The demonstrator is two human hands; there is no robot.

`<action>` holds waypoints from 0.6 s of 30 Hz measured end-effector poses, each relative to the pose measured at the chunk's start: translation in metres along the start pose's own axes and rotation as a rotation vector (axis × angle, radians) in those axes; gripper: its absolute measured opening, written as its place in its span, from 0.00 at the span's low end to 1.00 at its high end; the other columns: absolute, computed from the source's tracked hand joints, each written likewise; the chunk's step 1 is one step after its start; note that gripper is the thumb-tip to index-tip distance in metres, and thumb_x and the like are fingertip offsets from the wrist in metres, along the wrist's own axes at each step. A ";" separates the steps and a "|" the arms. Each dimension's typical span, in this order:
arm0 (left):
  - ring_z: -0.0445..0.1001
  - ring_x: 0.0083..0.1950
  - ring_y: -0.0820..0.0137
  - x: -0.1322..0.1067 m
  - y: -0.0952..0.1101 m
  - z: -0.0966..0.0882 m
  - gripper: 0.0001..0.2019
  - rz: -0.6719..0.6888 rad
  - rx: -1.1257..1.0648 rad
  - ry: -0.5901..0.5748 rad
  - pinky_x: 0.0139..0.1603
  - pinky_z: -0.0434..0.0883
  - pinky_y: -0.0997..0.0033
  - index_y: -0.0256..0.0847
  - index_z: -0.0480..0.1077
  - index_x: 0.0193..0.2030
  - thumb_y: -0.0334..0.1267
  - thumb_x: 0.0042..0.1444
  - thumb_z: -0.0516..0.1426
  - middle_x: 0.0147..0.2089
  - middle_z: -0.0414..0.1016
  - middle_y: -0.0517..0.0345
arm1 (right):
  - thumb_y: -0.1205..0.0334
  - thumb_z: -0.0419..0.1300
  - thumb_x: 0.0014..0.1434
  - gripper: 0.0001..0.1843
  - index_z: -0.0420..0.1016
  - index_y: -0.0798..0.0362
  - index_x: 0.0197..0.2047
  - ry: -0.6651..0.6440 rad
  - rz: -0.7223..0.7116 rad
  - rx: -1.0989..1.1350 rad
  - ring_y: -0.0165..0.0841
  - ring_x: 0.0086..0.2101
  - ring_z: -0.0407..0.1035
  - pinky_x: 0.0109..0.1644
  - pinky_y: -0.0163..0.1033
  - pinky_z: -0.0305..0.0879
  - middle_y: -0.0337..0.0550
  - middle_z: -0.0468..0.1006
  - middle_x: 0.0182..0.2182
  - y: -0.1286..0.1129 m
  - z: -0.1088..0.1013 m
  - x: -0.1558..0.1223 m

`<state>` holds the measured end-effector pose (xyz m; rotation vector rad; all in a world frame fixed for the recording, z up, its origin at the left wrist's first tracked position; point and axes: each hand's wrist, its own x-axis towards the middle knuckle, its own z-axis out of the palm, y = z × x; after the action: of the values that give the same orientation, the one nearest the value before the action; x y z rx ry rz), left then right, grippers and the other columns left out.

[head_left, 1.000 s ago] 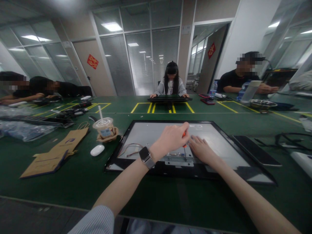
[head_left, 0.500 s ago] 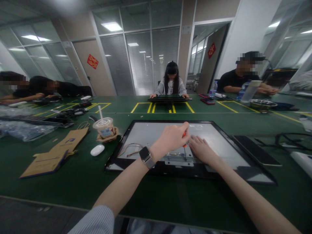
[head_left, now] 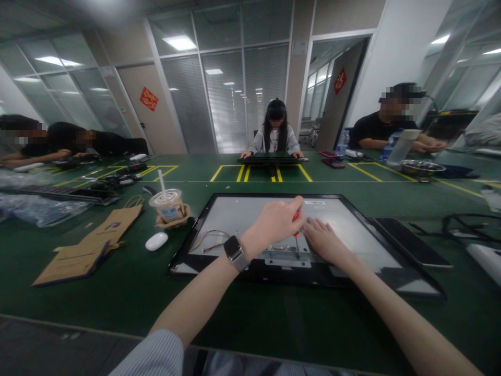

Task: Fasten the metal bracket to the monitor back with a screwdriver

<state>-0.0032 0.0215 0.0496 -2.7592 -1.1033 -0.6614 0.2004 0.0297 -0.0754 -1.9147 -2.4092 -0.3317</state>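
Observation:
A flat monitor panel (head_left: 344,219) lies face down on the green table, its grey metal back up, with a small metal bracket (head_left: 287,256) near its front edge. My left hand (head_left: 274,224), a watch on its wrist, is closed round an orange-handled screwdriver (head_left: 296,218) held upright with its tip on the bracket. My right hand (head_left: 324,241) rests flat on the panel just right of the screwdriver, fingers stretched out beside the shaft. Thin wires (head_left: 209,240) lie on the panel's left part.
A lidded drink cup (head_left: 168,204), a white mouse (head_left: 156,241) and brown cardboard pieces (head_left: 90,243) lie to the left. A dark slab (head_left: 410,241) and cables (head_left: 465,224) lie to the right. Other people sit at the far side and the left and right ends.

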 end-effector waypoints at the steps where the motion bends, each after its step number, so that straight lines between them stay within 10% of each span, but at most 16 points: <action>1: 0.74 0.31 0.68 0.000 0.000 0.001 0.08 0.003 0.000 0.002 0.29 0.55 0.67 0.41 0.66 0.46 0.39 0.67 0.48 0.32 0.77 0.57 | 0.65 0.40 0.70 0.27 0.64 0.56 0.68 0.000 0.001 -0.002 0.53 0.61 0.62 0.61 0.61 0.61 0.62 0.67 0.65 0.000 0.000 0.000; 18: 0.74 0.31 0.68 0.000 0.001 0.000 0.09 0.006 0.015 -0.007 0.29 0.57 0.67 0.40 0.66 0.47 0.39 0.67 0.48 0.32 0.76 0.57 | 0.64 0.42 0.71 0.25 0.64 0.56 0.67 0.012 0.001 0.025 0.52 0.61 0.62 0.60 0.59 0.60 0.62 0.67 0.64 0.001 0.002 0.001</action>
<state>-0.0020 0.0207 0.0493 -2.7534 -1.0969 -0.6411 0.2019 0.0311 -0.0774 -1.8986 -2.3926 -0.3112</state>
